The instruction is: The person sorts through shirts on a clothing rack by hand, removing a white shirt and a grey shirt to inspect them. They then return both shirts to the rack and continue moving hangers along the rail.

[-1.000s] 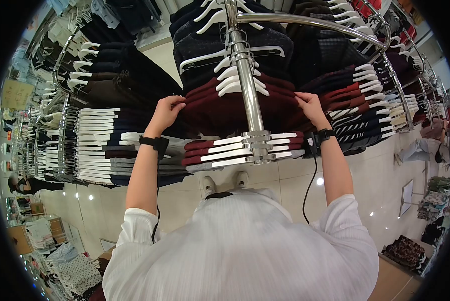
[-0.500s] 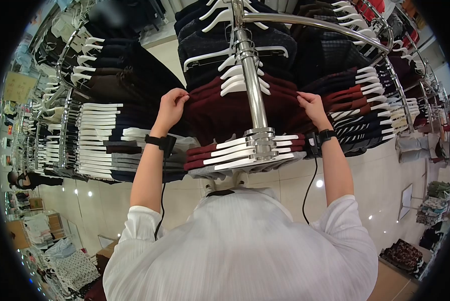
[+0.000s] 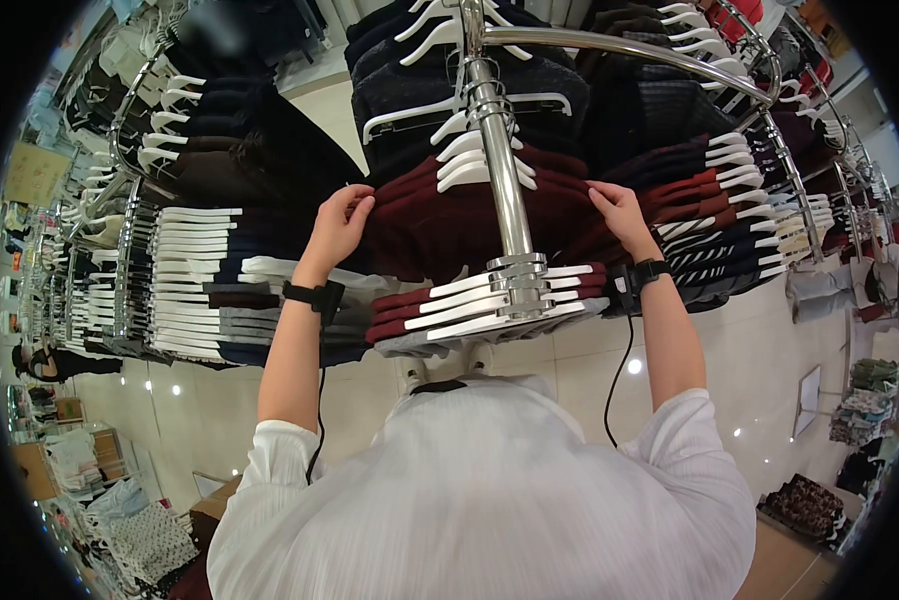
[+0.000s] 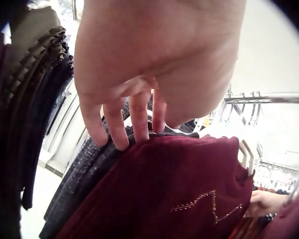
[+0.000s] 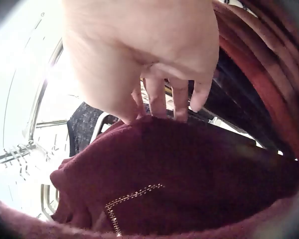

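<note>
Maroon studded top (image 3: 424, 225), hung on the chrome rail (image 3: 507, 205) beyond its near end: probably light, soft, limp, best taken at the shoulders, where left grip (image 3: 339, 225) and right grip (image 3: 623, 214) each pinch cloth.

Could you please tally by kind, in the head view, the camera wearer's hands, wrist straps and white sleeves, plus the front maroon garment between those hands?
Hands: 2
Black wrist straps: 2
White sleeves: 2
Front maroon garment: 1
Total: 7
</note>
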{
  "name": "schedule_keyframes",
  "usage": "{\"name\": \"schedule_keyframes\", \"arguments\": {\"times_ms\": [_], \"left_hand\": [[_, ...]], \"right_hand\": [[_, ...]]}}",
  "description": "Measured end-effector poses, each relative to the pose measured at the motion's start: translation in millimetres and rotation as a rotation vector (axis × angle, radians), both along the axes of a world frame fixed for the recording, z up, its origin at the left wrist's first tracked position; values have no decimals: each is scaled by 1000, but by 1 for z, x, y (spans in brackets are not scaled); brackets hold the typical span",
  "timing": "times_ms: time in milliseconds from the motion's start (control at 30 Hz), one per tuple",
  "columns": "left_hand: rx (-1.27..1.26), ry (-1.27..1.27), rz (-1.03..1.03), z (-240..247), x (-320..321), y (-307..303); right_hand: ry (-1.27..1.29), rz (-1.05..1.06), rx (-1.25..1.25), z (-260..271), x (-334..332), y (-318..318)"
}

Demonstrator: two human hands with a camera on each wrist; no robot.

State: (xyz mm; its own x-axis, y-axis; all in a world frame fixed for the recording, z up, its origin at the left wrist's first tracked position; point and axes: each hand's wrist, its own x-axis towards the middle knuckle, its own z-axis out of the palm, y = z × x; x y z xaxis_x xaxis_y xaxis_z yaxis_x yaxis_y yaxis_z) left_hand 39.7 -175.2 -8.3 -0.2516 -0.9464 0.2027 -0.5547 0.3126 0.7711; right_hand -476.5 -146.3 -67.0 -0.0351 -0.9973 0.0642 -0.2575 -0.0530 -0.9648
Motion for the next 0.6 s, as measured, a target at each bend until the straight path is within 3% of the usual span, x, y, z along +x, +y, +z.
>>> {"name": "schedule_keyframes", "arguments": {"times_ms": [100,167,300,367,600], "left_hand": [[-39,-47,-74,4,-14,8],[-263,-149,-45,-1,-28,14],[-105,-176,-78,-28,-45,17],[-85,-202,-77,-30,-49,18],[-76,-241,-14,-33,-52,19]], "right_hand": [[33,-89,-129,10,13,1],[47,-74,-156,27,28,6],[448,-23,-336,61,53,16],[435,26,-381,39,48,8],[415,98,-308,55,47,9]]}}
